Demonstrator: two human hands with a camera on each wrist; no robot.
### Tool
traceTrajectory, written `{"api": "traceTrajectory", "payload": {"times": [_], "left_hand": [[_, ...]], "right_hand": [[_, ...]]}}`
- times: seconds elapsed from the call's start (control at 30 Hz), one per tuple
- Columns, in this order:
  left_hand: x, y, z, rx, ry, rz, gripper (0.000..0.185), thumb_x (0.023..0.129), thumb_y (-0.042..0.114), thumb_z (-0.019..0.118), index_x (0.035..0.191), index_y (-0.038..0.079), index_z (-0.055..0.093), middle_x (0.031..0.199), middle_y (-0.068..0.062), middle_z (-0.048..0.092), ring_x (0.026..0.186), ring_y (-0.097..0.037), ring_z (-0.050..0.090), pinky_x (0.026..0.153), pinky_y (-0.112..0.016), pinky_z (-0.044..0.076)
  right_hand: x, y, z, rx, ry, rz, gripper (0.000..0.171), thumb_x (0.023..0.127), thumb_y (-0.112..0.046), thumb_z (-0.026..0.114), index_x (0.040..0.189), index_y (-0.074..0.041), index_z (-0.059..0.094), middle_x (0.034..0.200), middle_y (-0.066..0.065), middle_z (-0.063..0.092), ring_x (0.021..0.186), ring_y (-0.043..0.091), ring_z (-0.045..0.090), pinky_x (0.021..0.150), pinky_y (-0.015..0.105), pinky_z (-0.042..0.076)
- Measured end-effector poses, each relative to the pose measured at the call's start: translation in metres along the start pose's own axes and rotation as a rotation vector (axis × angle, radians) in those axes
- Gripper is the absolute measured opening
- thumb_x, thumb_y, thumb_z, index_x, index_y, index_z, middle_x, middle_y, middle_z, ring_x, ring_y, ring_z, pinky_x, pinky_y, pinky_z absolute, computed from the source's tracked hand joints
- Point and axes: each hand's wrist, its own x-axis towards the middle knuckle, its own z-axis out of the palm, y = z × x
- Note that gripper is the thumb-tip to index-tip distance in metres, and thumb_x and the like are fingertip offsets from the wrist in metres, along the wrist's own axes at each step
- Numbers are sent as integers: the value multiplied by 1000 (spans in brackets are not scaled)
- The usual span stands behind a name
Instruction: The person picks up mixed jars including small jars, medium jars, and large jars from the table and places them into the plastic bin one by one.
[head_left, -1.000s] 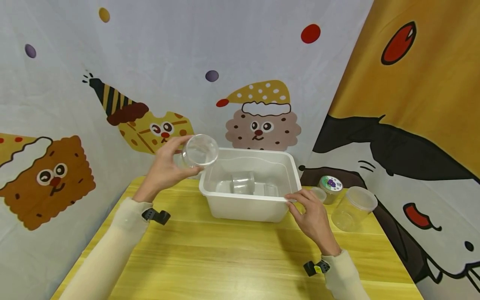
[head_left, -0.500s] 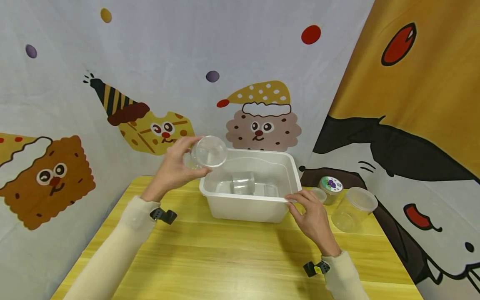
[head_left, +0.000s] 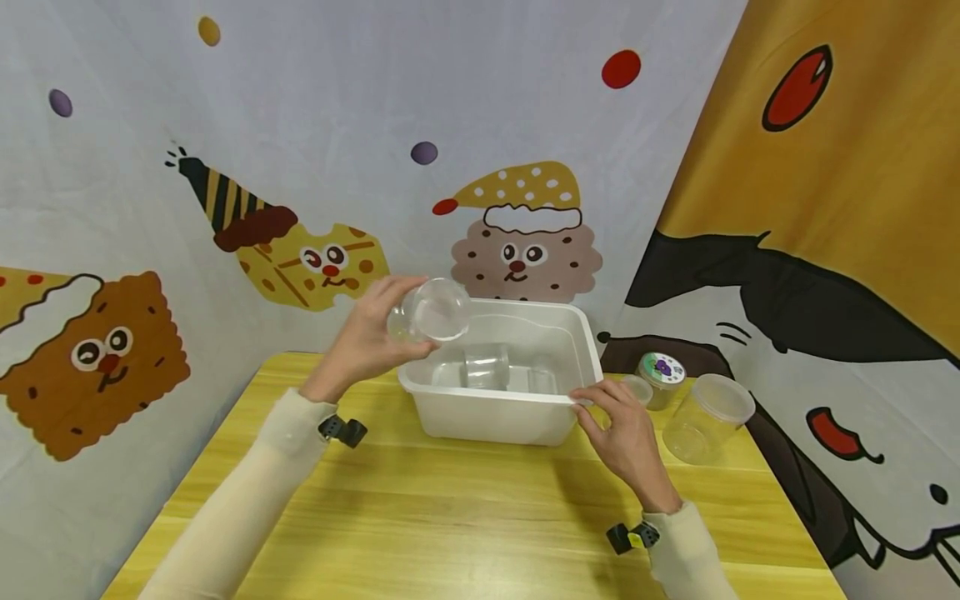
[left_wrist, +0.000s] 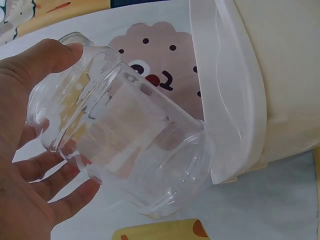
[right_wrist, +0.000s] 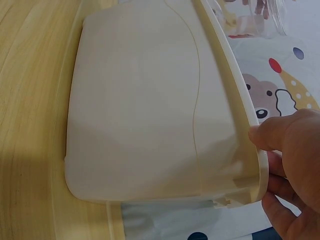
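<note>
A clear plastic jar (head_left: 441,310) lies tilted in my left hand (head_left: 363,340). In the left wrist view, thumb and fingers wrap round one end of the jar (left_wrist: 135,135), and its other end points toward the white bin's rim. Below and to the right stands the white plastic bin (head_left: 487,418), with another clear jar (head_left: 486,367) on its side and a smaller clear container (head_left: 542,381) inside. At the bin's near right corner, my right hand (head_left: 626,429) pinches the rim. In the right wrist view its thumb presses the rim's outer side; some fingers are partly hidden.
Right of the bin stand a clear jar with a translucent lid (head_left: 708,421), a small tub with a printed lid (head_left: 662,379) and a small clear container (head_left: 637,389). The yellow wooden table (head_left: 450,517) backs onto a printed cloth (head_left: 315,100).
My left hand has carried the jar right and slightly down, from the bin's left side to over its back left corner. The right hand and the bin have stayed put.
</note>
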Motion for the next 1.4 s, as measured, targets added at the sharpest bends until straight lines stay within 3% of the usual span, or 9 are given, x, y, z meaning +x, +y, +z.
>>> {"api": "traceTrajectory", "payload": {"times": [0.23, 0.53, 1.0, 1.4], "left_hand": [[4, 2, 10, 45, -4, 51, 87, 71, 22, 94, 147, 14, 53, 140, -11, 57, 130, -30, 52, 105, -53, 52], [4, -3, 22, 31, -106, -23, 87, 79, 38, 90, 152, 16, 48, 148, -9, 52, 139, -31, 47, 116, -55, 42], [-14, -16, 27, -8, -40, -31, 78, 85, 40, 85, 150, 15, 50, 150, -8, 51, 143, -29, 43, 118, -55, 38], [-34, -25, 36, -72, 52, -140, 71, 91, 43, 78, 153, 25, 48, 159, -2, 44, 150, -26, 37, 120, -58, 33]], "right_hand": [[0, 0, -1, -1, -4, 9, 19, 87, -13, 83, 104, -19, 79, 101, -3, 71, 95, 16, 60, 75, 40, 53], [0, 1, 0, -2, -9, 9, 19, 87, -13, 83, 105, -19, 79, 100, -3, 70, 95, 16, 59, 75, 40, 53], [2, -1, 0, 8, -1, 4, 19, 86, -12, 84, 104, -18, 79, 99, -2, 70, 95, 18, 61, 76, 41, 53], [1, -2, 0, 19, 0, 9, 19, 86, -11, 83, 104, -17, 79, 98, -1, 70, 95, 17, 59, 77, 42, 53]]}}
